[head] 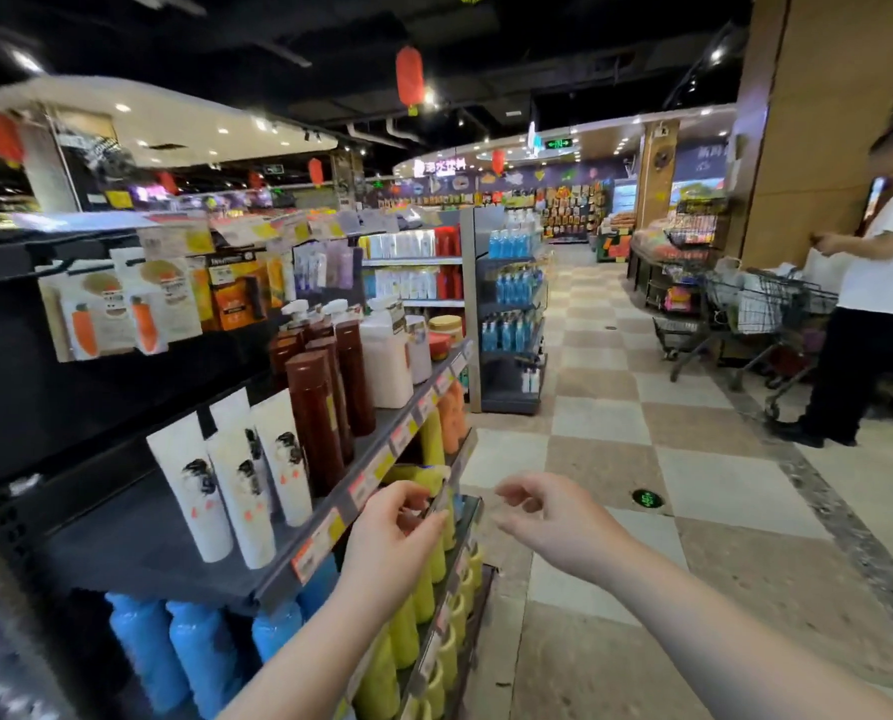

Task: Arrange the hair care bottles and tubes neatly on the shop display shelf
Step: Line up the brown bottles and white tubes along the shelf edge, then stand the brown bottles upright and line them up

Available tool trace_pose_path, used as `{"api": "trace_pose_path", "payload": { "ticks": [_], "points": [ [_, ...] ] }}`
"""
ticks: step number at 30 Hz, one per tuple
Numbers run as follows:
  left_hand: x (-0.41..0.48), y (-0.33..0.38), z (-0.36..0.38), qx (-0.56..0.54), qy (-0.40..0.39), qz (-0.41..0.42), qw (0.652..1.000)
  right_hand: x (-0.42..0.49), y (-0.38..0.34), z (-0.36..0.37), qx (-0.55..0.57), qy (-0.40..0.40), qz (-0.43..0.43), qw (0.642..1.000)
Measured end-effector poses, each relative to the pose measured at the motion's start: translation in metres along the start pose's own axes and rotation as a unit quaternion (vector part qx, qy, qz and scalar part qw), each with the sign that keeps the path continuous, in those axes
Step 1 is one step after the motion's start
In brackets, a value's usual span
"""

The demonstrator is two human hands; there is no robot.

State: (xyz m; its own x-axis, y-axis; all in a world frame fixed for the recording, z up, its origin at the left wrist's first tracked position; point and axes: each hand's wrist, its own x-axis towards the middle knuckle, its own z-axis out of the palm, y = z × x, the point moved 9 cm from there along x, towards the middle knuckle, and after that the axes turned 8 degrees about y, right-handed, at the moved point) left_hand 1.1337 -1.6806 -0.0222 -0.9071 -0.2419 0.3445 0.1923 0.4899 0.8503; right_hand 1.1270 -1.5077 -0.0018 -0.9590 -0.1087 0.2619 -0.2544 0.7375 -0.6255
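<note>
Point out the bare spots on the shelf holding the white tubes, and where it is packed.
The dark shelf is bare left of and behind the white tubes, up to the black back panel. From the tubes rightward it is packed: brown bottles, then pale pump bottles, close together. Both hands hover empty off the front edge.

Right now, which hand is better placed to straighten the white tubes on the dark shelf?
Left, probably. The left hand is at the shelf's front edge, just right of the white tubes. The right hand hangs out over the aisle floor, empty, and would have to cross the left.
</note>
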Motion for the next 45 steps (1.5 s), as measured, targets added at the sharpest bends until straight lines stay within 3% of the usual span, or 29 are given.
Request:
{"api": "trace_pose_path", "payload": {
  "ticks": [13,19,27,32,35,39,45],
  "points": [
    [0.081,0.003,0.073,-0.011,0.026,0.000,1.000,0.092,0.065,-0.021,-0.020,-0.050,-0.054,0.997],
    [0.162,0.006,0.087,0.005,0.080,0.015,0.997,0.190,0.039,-0.017,-0.034,-0.077,-0.146,0.986],
    [0.208,0.023,0.032,0.078,0.190,0.052,0.977,0.283,-0.042,0.018,0.024,-0.103,-0.318,0.942],
    [0.207,0.066,-0.028,0.179,0.301,0.086,0.933,0.328,-0.107,0.040,0.072,-0.140,-0.427,0.891],
    [0.209,0.081,-0.057,0.255,0.348,0.051,0.901,0.347,-0.144,0.046,0.104,-0.153,-0.492,0.851],
    [0.212,0.073,-0.084,0.392,0.365,-0.092,0.839,0.359,-0.181,0.064,0.103,-0.192,-0.568,0.794],
    [0.209,0.042,-0.079,0.554,0.272,-0.314,0.721,0.363,-0.214,0.098,0.061,-0.235,-0.655,0.715]
  ]
}}
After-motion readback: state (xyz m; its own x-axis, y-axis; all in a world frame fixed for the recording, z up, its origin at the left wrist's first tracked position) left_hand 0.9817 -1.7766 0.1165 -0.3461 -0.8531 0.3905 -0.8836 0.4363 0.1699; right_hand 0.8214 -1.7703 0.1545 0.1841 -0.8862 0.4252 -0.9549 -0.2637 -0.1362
